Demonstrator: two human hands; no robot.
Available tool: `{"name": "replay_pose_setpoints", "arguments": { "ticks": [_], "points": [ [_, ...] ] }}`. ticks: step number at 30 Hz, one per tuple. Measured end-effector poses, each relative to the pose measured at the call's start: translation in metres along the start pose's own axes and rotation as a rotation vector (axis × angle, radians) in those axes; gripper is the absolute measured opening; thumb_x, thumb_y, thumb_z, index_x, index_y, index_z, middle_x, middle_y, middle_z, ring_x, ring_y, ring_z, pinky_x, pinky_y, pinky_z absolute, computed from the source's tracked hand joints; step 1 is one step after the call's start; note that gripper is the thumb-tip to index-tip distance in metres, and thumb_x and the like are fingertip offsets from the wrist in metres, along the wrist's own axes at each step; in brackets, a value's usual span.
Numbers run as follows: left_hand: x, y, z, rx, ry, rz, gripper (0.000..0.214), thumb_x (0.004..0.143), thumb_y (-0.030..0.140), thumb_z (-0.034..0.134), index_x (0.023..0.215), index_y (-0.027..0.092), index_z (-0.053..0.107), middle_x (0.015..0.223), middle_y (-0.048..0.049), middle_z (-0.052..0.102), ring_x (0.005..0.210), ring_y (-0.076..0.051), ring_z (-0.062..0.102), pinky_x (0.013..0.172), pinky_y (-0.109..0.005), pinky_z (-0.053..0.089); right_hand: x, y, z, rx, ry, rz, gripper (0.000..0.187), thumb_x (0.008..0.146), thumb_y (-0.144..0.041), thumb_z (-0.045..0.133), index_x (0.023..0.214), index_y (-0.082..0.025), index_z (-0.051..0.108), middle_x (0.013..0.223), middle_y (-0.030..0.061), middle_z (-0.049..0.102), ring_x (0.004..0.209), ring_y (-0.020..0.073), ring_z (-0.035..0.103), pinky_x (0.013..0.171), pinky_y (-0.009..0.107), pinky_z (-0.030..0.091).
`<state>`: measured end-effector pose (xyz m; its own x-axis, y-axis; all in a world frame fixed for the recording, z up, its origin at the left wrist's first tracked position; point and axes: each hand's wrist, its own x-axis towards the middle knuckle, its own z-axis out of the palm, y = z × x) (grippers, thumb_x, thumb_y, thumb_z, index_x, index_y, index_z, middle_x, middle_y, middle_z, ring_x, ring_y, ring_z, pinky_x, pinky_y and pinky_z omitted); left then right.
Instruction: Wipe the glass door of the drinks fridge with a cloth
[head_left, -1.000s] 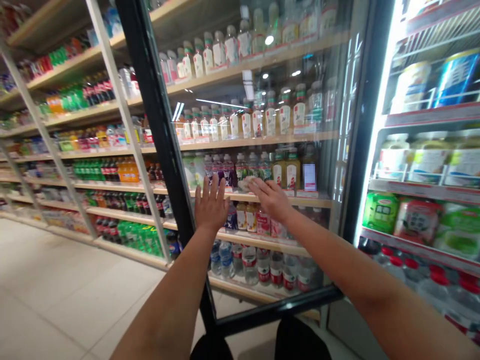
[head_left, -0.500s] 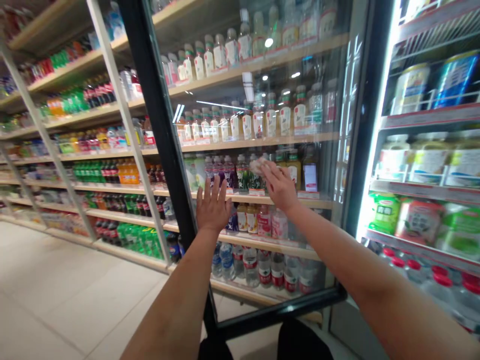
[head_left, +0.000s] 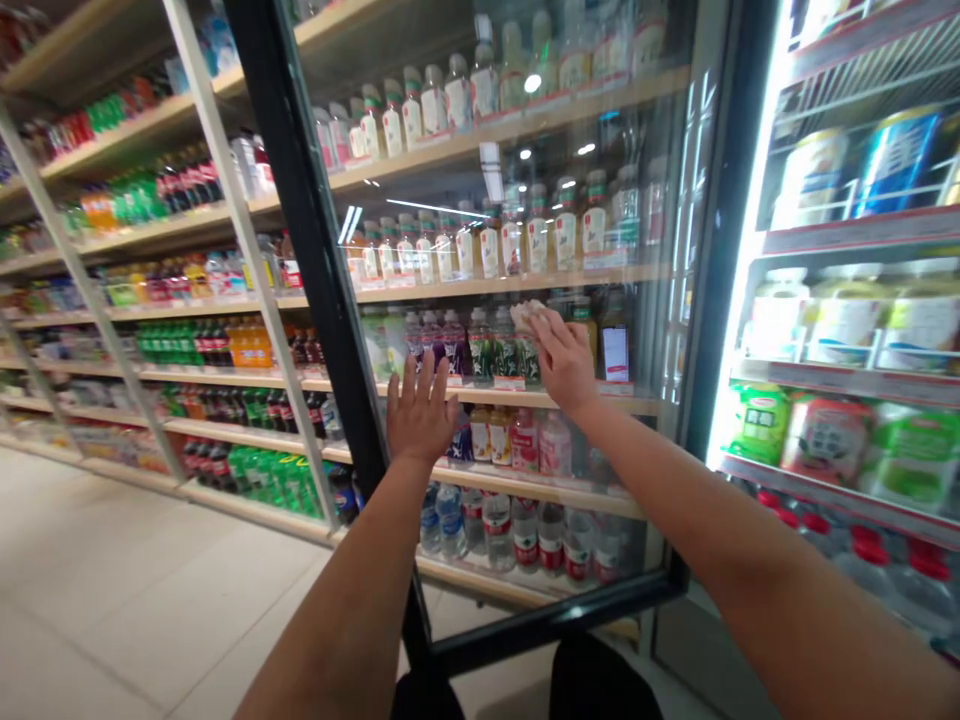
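A glass cooler door [head_left: 480, 630] in a black frame stands swung out in front of me. My left hand [head_left: 421, 415] lies flat with fingers spread against the lower left part of the glass. To the right and slightly higher, my right hand [head_left: 561, 358] grips a crumpled pale cloth [head_left: 527, 315] and presses it on the pane. Its fingers are bent over the cloth and cover part of it. Bottles on shelves, such as the green-labelled ones [head_left: 480, 345], show through the glass behind both hands.
At right the lit cooler interior [head_left: 855, 385] holds cans, bottles and packs on wire shelves. Long drink shelves [head_left: 210, 375] with white posts run along the left. Pale floor tiles [head_left: 112, 600] lie below, and my dark-clad knees [head_left: 600, 685] are under the door's lower edge.
My right hand and the cloth have shifted a little to the right across the glass. My left hand stays flat in place, while the whole view has drifted slightly.
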<state>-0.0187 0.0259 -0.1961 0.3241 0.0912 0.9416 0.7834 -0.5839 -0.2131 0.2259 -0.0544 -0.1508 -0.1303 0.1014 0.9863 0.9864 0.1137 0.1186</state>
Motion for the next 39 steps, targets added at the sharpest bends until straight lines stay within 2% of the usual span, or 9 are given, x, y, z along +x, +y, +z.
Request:
{"name": "replay_pose_setpoints", "arguments": {
  "ticks": [6, 12, 14, 18, 20, 24, 30, 36, 39],
  "points": [
    [0.000, 0.001, -0.002, -0.061, -0.014, -0.028, 0.062, 0.098, 0.032, 0.048, 0.156, 0.021, 0.028, 0.162, -0.0082, 0.025, 0.153, -0.026, 0.008, 0.126, -0.052, 0.009, -0.026, -0.005, -0.003, 0.090, -0.211, -0.297, 0.045, 0.098, -0.015, 0.044, 0.141, -0.021, 0.056, 0.146, 0.0087, 0.055, 0.124, 0.0234, 0.055, 0.104, 0.041, 0.044],
    [0.001, 0.002, -0.003, -0.055, -0.029, -0.035, 0.061, 0.098, 0.031, 0.047, 0.156, 0.021, 0.029, 0.162, -0.0083, 0.025, 0.153, -0.026, 0.007, 0.126, -0.052, 0.009, -0.011, 0.005, -0.002, 0.049, 0.014, -0.012, 0.047, 0.098, -0.014, 0.040, 0.143, -0.021, 0.054, 0.147, 0.0106, 0.054, 0.127, 0.0255, 0.053, 0.103, 0.044, 0.044],
    [0.000, 0.002, -0.003, -0.049, -0.030, -0.032, 0.060, 0.098, 0.032, 0.047, 0.155, 0.020, 0.030, 0.161, -0.0086, 0.026, 0.153, -0.026, 0.007, 0.126, -0.052, 0.010, -0.018, 0.002, -0.001, 0.045, -0.001, -0.070, 0.046, 0.098, -0.013, 0.041, 0.141, -0.020, 0.056, 0.145, 0.0110, 0.055, 0.125, 0.0251, 0.054, 0.102, 0.042, 0.044],
    [0.000, 0.001, -0.002, -0.030, -0.014, -0.017, 0.061, 0.098, 0.032, 0.048, 0.155, 0.020, 0.030, 0.161, -0.0091, 0.026, 0.153, -0.026, 0.008, 0.126, -0.051, 0.010, -0.022, 0.006, -0.005, 0.049, -0.154, -0.275, 0.045, 0.097, -0.015, 0.044, 0.140, -0.021, 0.056, 0.144, 0.0085, 0.057, 0.122, 0.0228, 0.056, 0.103, 0.040, 0.044],
    [-0.001, 0.001, -0.001, -0.026, -0.006, -0.013, 0.061, 0.098, 0.032, 0.048, 0.155, 0.020, 0.030, 0.161, -0.0092, 0.026, 0.153, -0.026, 0.008, 0.126, -0.051, 0.010, -0.012, 0.014, -0.008, 0.029, -0.131, -0.220, 0.045, 0.098, -0.016, 0.045, 0.141, -0.023, 0.056, 0.145, 0.0067, 0.057, 0.120, 0.0232, 0.056, 0.104, 0.042, 0.043],
    [0.000, 0.001, -0.001, -0.065, -0.024, -0.034, 0.062, 0.098, 0.032, 0.049, 0.155, 0.021, 0.030, 0.161, -0.0088, 0.026, 0.153, -0.027, 0.008, 0.126, -0.052, 0.010, 0.001, 0.024, -0.010, -0.008, 0.037, -0.004, 0.044, 0.099, -0.020, 0.043, 0.141, -0.025, 0.056, 0.145, 0.0056, 0.056, 0.122, 0.0266, 0.052, 0.106, 0.047, 0.040],
    [0.000, 0.002, -0.002, -0.042, -0.009, -0.022, 0.061, 0.098, 0.033, 0.048, 0.155, 0.021, 0.031, 0.161, -0.0079, 0.026, 0.153, -0.026, 0.009, 0.126, -0.051, 0.010, -0.012, 0.023, -0.010, -0.030, -0.131, -0.259, 0.045, 0.099, -0.018, 0.046, 0.142, -0.030, 0.054, 0.145, 0.0014, 0.057, 0.123, 0.0225, 0.052, 0.106, 0.040, 0.041],
    [0.000, 0.002, -0.003, -0.089, -0.037, -0.045, 0.061, 0.097, 0.032, 0.050, 0.155, 0.022, 0.032, 0.161, -0.0083, 0.027, 0.153, -0.028, 0.010, 0.126, -0.054, 0.010, 0.022, 0.026, -0.008, -0.043, 0.059, -0.038, 0.043, 0.100, -0.018, 0.043, 0.140, -0.022, 0.057, 0.144, 0.0060, 0.057, 0.124, 0.0264, 0.051, 0.108, 0.045, 0.042],
    [-0.001, 0.001, -0.002, -0.073, -0.017, -0.032, 0.062, 0.097, 0.032, 0.048, 0.155, 0.022, 0.030, 0.161, -0.0082, 0.026, 0.153, -0.027, 0.009, 0.126, -0.053, 0.010, 0.013, 0.014, -0.002, 0.011, -0.013, -0.123, 0.047, 0.099, -0.013, 0.038, 0.144, -0.021, 0.052, 0.148, 0.0074, 0.053, 0.127, 0.0242, 0.050, 0.110, 0.043, 0.042]
  ]
}}
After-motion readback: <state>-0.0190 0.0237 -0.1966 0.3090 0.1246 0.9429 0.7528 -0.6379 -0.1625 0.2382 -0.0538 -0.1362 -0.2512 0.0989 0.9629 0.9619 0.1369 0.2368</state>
